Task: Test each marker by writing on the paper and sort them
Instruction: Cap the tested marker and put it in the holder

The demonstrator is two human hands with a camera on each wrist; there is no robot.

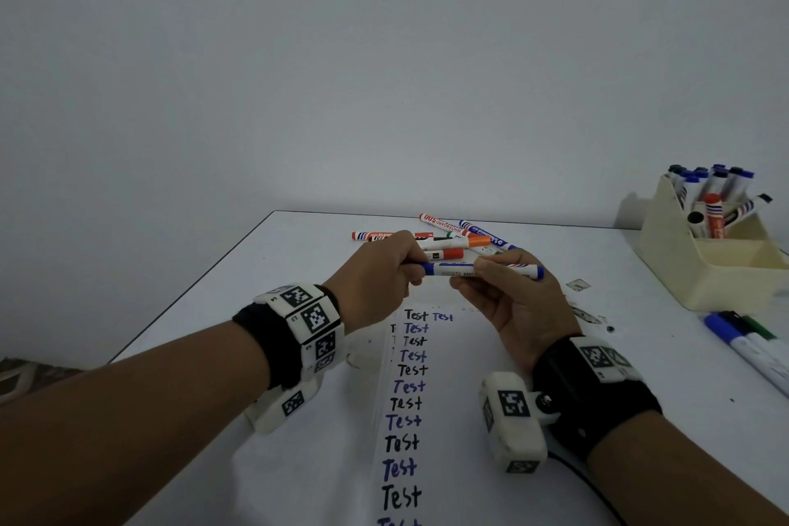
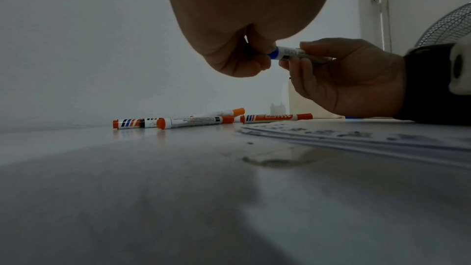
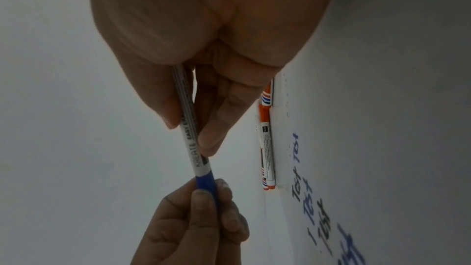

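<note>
Hands at both ends of a blue marker, above the test sheet

Blue marker [image 1: 478,270] held level above the table [image 1: 256,269], clear of the surface, between the two hands. Left hand [image 1: 375,269] has its fingers curled round the blue cap [image 3: 206,183] end; in the right wrist view the thumb and fingertips pinch the cap itself. Right hand [image 1: 512,299] grips the white barrel, thumb on top and fingers wrapped underneath; the barrel's far blue end pokes out past the knuckles. Cap sits on the barrel; whether it is loosened I cannot tell.

Paper [image 1: 410,419] lies on the table directly below the hands. One column of the word "Test" runs down it in alternating black and blue ink, with a second, smaller blue "Test" beside the top entry.

Loose markers [image 1: 452,239] lie in a pile just beyond the hands, mostly orange-capped, one blue, crossing each other. Left wrist view shows three of the orange ones lying flat.

Cream organizer [image 1: 704,265] stands at the table's right edge, well apart from the hands; its rear compartment holds upright markers, mostly blue-capped, one red. Near the right edge, in front of the organizer, more markers [image 1: 751,346] lie side by side: blue, black and green caps.
</note>
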